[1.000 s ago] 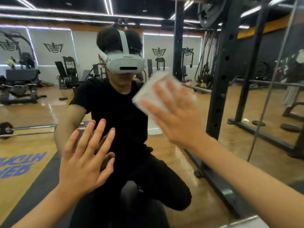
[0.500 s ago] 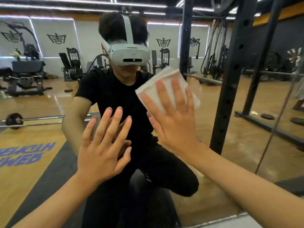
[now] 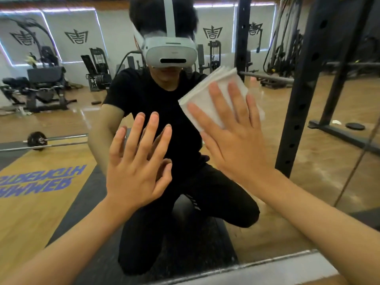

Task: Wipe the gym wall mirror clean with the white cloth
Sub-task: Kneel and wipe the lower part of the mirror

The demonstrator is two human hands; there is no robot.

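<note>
Head view: right hand point(image 3: 232, 145), fingers spread flat, presses folded white cloth point(image 3: 213, 93) against mirror point(image 3: 308, 202), mid-glass above bottom edge. Left hand point(image 3: 135, 171) splayed flat on glass beside it, empty. Cloth likely soft, light; best held under palm.

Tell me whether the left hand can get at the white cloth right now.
Probably yes. The left hand rests open on the mirror beside the right hand, which presses the cloth to it; nothing stands between them, and the cloth's near edge shows uncovered.
</note>
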